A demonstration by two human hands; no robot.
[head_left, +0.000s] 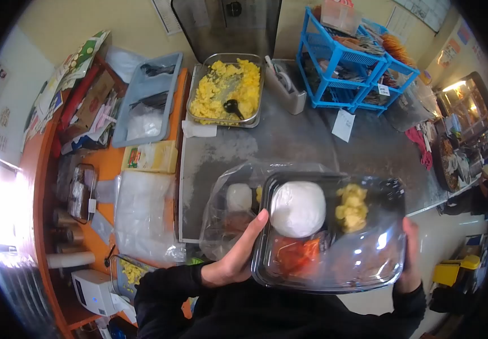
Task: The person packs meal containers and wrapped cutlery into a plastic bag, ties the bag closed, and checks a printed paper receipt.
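Both hands hold a black meal tray with a clear lid in front of the body. My left hand grips its left edge, the thumb on the rim. My right hand grips the right edge, its fingers partly hidden behind the tray. Inside the tray are a white round item, yellow chunks and something red. Behind the tray's left side, a clear plastic bag on the metal table holds another packed meal.
A metal pan of yellow food with a black spoon stands at the back. Right of it are a grey holder and blue racks. Plastic bags, a blue-grey tray and a white device are at the left.
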